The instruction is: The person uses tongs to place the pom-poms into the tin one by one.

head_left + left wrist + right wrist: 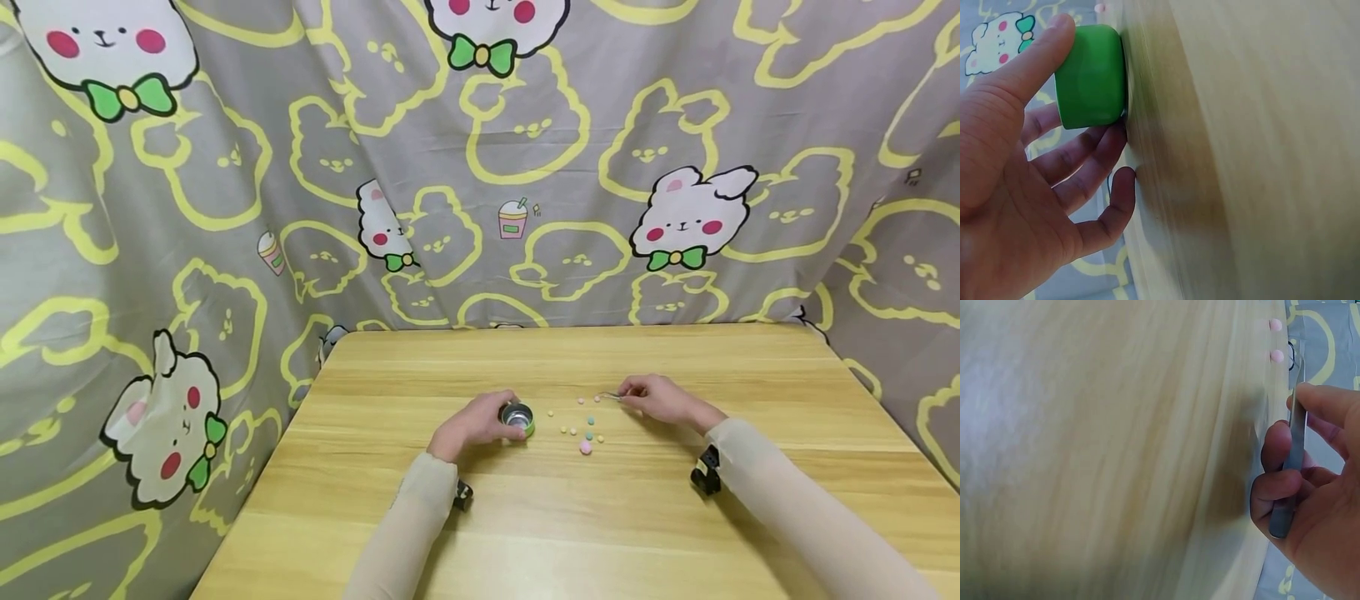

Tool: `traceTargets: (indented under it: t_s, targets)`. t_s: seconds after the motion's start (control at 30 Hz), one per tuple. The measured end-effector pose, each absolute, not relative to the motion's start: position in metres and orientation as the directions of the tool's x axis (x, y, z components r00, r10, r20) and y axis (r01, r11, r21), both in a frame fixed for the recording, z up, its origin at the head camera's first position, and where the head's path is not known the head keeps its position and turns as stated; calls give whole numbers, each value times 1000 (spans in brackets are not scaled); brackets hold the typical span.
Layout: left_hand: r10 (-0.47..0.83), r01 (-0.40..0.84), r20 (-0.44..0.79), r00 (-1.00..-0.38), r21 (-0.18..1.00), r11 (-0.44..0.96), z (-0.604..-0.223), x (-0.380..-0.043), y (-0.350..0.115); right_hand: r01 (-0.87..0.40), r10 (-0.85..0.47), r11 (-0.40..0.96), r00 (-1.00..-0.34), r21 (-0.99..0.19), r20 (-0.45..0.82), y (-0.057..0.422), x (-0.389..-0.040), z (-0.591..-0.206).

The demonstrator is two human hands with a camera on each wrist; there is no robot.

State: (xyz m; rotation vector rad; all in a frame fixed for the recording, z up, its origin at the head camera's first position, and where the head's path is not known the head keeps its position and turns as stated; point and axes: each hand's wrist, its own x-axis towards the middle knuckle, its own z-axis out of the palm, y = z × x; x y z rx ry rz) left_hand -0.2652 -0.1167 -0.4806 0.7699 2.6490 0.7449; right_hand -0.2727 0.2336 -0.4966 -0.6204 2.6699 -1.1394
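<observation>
My left hand (480, 419) grips a small round green tin (518, 419) by its sides; its open top shows a silvery inside. In the left wrist view the tin's green wall (1090, 78) stands on the wood between thumb and fingers. On the right, my right hand (660, 400) holds metal tweezers (1294, 440), their tips pointing left toward two pink beads (1277, 356). Between the hands lie several small beads: yellow ones (551, 413), blue-green ones (590, 422) and a larger pink piece (586, 447) nearest me.
A wooden table (570, 533) carries everything. A grey patterned curtain (465, 275) hangs behind it and along both sides. Black wrist cameras (707, 472) are strapped under both sleeves.
</observation>
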Motion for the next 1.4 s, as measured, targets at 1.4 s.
traceTargets:
  t_s: [1.4]
  targets:
    - [561, 409, -101, -822, 581, 704, -482, -266, -119, -367, -457, 676, -889, -640, 27, 234, -278, -499]
